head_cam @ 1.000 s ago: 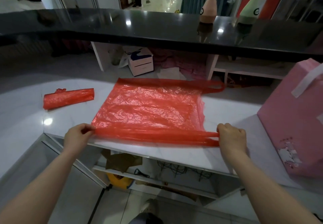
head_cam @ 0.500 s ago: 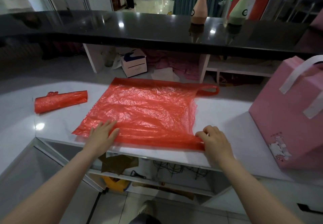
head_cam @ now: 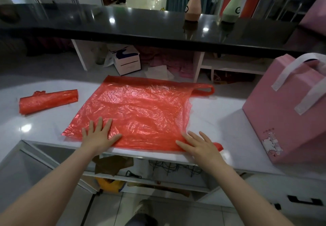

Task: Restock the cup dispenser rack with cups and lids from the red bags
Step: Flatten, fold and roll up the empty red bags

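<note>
A flat, empty red plastic bag [head_cam: 141,109] lies spread on the white counter [head_cam: 220,120], one handle loop at its far right corner. My left hand [head_cam: 99,134] presses flat on the bag's near left part, fingers straight and spread. My right hand [head_cam: 198,143] lies flat on the bag's near right edge, fingers straight, covering the near handle. A second red bag [head_cam: 48,100], rolled into a tube, lies on the counter to the left. No cups, lids or dispenser rack are in view.
A pink box-shaped carrier bag [head_cam: 282,120] with white handles stands on the counter at the right. A raised black counter top [head_cam: 141,23] runs across the back with two bottle-shaped figures [head_cam: 193,7] on it. Open shelves with clutter lie below the counter's near edge.
Both hands released the bag's near edge, which they had pinched and stretched taut. They now lie flat on the bag, the left hand further right than before.
</note>
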The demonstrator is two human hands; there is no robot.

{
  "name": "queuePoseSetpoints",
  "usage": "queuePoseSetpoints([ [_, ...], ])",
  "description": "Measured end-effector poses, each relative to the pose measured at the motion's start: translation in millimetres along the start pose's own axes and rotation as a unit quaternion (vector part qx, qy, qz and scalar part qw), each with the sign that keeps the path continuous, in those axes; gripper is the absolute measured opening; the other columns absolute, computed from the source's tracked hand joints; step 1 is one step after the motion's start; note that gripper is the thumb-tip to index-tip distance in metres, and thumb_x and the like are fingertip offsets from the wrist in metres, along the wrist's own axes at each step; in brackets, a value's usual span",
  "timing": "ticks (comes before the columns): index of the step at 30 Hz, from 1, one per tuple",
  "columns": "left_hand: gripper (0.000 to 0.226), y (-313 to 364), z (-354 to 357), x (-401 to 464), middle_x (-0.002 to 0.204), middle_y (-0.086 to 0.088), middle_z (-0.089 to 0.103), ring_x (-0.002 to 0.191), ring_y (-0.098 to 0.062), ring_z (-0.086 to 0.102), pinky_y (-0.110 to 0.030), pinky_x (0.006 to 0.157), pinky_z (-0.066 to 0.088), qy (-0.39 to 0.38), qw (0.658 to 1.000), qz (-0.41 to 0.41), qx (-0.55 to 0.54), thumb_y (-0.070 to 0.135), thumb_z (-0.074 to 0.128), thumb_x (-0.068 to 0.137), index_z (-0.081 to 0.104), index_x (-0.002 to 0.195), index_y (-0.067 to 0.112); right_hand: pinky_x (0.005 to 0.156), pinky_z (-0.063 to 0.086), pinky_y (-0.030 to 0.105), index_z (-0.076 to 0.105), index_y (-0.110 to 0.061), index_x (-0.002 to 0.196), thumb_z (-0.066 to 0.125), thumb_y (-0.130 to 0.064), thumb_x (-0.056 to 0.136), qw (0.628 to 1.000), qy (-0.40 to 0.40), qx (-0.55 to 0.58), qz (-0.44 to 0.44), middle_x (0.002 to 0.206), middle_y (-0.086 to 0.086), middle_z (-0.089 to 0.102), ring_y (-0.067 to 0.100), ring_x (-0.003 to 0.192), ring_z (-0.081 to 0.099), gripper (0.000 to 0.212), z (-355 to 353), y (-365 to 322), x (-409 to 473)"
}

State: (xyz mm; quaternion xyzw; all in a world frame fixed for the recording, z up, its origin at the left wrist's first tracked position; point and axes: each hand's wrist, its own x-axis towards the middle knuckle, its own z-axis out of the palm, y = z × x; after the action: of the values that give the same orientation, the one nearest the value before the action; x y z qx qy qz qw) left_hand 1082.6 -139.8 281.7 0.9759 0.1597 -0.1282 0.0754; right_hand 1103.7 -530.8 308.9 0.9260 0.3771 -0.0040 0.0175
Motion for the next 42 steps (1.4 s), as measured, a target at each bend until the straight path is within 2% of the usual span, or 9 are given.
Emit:
queuePoseSetpoints([
  [3, 0.099, -1, -5, -4, 0.159, -0.002, -0.016, 0.145, -0.034, -0.012, -0.055, 0.113, -0.008, -0.008, 1.000, 0.003, 0.000, 0.089, 0.015, 0.067, -0.012, 0.148, 0.040, 0.117, -0.002, 0.047, -0.002, -0.039, 0.151, 0.039, -0.010, 0.096, 0.996, -0.078, -0.013, 0.046, 0.162, -0.002, -0.003, 0.027, 0.148, 0.003, 0.074, 11, 9, -10],
  [6, 0.093, 0, -7, -16, 0.161, -0.003, 0.000, 0.147, -0.031, 0.001, -0.052, 0.116, 0.003, 0.054, 0.998, 0.016, -0.025, 0.082, 0.024, 0.076, 0.000, 0.152, 0.033, 0.114, -0.010, 0.053, -0.013, -0.043, 0.148, 0.034, -0.008, 0.094, 0.988, -0.095, -0.012, 0.120, 0.161, -0.003, -0.013, 0.031, 0.147, -0.010, 0.079, 9, 14, -12],
  [9, 0.081, -4, -9, -26, 0.159, -0.002, 0.019, 0.146, -0.026, 0.015, -0.048, 0.118, 0.015, 0.177, 0.983, 0.033, -0.033, 0.072, 0.018, 0.083, 0.019, 0.151, 0.028, 0.105, -0.024, 0.056, -0.018, -0.043, 0.146, 0.028, -0.039, 0.099, 0.988, -0.082, -0.007, 0.133, 0.158, -0.007, -0.023, 0.023, 0.145, -0.023, 0.066, -1, 12, -10],
  [12, 0.080, -8, -6, -25, 0.160, -0.002, 0.007, 0.147, -0.027, 0.001, -0.048, 0.118, 0.002, 0.150, 0.988, 0.024, -0.007, 0.072, 0.012, 0.084, 0.011, 0.152, 0.031, 0.097, -0.038, 0.051, -0.027, -0.044, 0.142, 0.009, -0.066, 0.090, 0.995, -0.051, -0.010, 0.085, 0.152, -0.010, -0.030, 0.015, 0.140, -0.030, 0.067, -12, 1, -2],
  [18, 0.084, -10, 15, -27, 0.160, -0.001, -0.013, 0.146, -0.031, -0.012, -0.053, 0.116, -0.006, 0.066, 0.998, 0.005, 0.002, 0.080, 0.007, 0.078, -0.012, 0.148, 0.039, 0.107, -0.022, 0.047, -0.040, -0.046, 0.132, 0.024, -0.062, 0.095, 0.997, -0.063, 0.036, 0.028, 0.152, -0.010, -0.033, 0.015, 0.142, -0.027, 0.076, 1, -32, 19],
  [23, 0.093, -24, 15, -38, 0.159, -0.003, -0.014, 0.146, -0.031, -0.012, -0.050, 0.116, -0.008, 0.072, 0.997, -0.026, -0.015, 0.085, 0.011, 0.073, -0.012, 0.149, 0.038, 0.108, -0.017, 0.047, -0.036, -0.044, 0.136, 0.049, -0.054, 0.090, 0.994, -0.094, 0.036, 0.046, 0.153, -0.009, -0.032, 0.014, 0.143, -0.023, 0.097, 26, -21, 4],
  [31, 0.092, -51, 12, -47, 0.159, -0.004, -0.015, 0.145, -0.035, -0.011, -0.050, 0.116, -0.004, 0.054, 0.997, -0.046, -0.019, 0.083, 0.013, 0.074, -0.014, 0.149, 0.037, 0.112, -0.013, 0.047, -0.033, -0.047, 0.137, 0.051, -0.051, 0.090, 0.994, -0.084, 0.033, 0.068, 0.152, -0.013, -0.030, 0.010, 0.142, -0.021, 0.096, 24, -5, -16],
  [35, 0.095, -60, 6, -59, 0.159, -0.006, -0.015, 0.147, -0.030, -0.005, -0.044, 0.117, 0.004, 0.047, 0.999, 0.000, 0.000, 0.075, 0.039, 0.080, -0.013, 0.150, 0.036, 0.115, -0.008, 0.049, -0.015, -0.042, 0.148, 0.054, -0.045, 0.090, 0.991, -0.062, 0.053, 0.105, 0.155, -0.017, -0.019, 0.008, 0.145, -0.012, 0.090, 21, -7, -25],
  [42, 0.053, -74, -6, -83, 0.130, -0.014, 0.060, 0.114, -0.035, 0.059, -0.053, 0.093, 0.049, 0.221, 0.971, 0.087, -0.038, 0.011, 0.079, 0.075, 0.062, 0.125, 0.013, 0.115, -0.008, 0.048, 0.048, -0.038, 0.134, 0.057, -0.053, 0.087, 0.989, 0.015, 0.084, 0.124, 0.150, -0.015, 0.035, 0.008, 0.139, 0.029, 0.049, 11, 5, -44],
])
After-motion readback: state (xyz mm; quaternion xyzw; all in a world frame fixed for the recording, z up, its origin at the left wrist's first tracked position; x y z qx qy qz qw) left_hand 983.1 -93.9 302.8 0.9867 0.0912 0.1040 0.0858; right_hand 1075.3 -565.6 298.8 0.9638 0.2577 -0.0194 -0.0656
